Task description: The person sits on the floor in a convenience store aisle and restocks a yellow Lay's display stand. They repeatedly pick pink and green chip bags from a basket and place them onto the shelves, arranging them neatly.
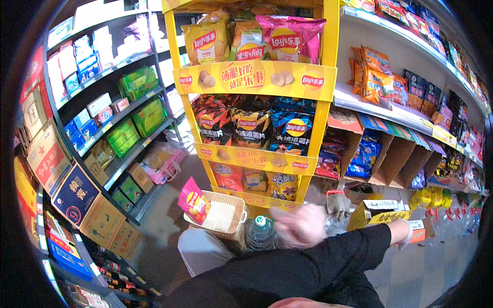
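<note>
My left hand is blurred above the black sleeves, right of a large clear bottle with a green-and-white cap; its fingers cannot be made out. My right hand reaches out to the right, beside a small orange-and-white box. Something pale covers part of it, and its fingers are mostly hidden. Left of the bottle is a cream plastic basket, with a pink Lay's chip bag leaning upright in it. A grey work glove with a red cuff lies beyond my hands.
A yellow Lay's display rack filled with chip bags stands directly ahead. Snack shelves run along the right, above a yellow carton and bottles in wrap. Dark shelving and stacked cartons line the left.
</note>
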Demonstrator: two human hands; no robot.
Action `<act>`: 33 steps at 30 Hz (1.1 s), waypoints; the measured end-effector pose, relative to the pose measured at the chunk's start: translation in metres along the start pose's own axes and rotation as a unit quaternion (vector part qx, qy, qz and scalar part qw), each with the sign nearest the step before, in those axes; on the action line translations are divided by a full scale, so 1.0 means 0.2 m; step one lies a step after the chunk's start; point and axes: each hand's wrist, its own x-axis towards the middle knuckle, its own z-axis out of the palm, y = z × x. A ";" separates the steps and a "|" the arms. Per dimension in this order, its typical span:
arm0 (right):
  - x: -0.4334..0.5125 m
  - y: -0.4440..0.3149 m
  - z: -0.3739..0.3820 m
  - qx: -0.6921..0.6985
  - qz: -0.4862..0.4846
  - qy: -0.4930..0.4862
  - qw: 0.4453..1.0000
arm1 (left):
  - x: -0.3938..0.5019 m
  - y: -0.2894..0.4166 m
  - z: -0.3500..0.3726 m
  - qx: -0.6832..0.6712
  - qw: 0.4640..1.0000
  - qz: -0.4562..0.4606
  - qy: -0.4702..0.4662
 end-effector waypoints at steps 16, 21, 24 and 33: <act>-0.69 0.48 0.36 -0.008 0.375 -0.363 0.853 | -2.12 -0.73 -0.93 0.198 0.820 -0.004 0.537; -0.71 0.49 0.41 0.021 0.381 -0.352 0.855 | -2.35 -0.98 -1.58 0.337 0.688 -0.089 0.637; -0.70 0.48 0.48 0.051 0.348 -0.358 0.865 | -2.46 -1.07 -1.78 0.342 0.679 -0.180 0.625; -0.71 0.50 0.47 0.062 0.377 -0.372 0.846 | -2.37 -1.19 -1.89 -0.154 0.777 -0.209 0.573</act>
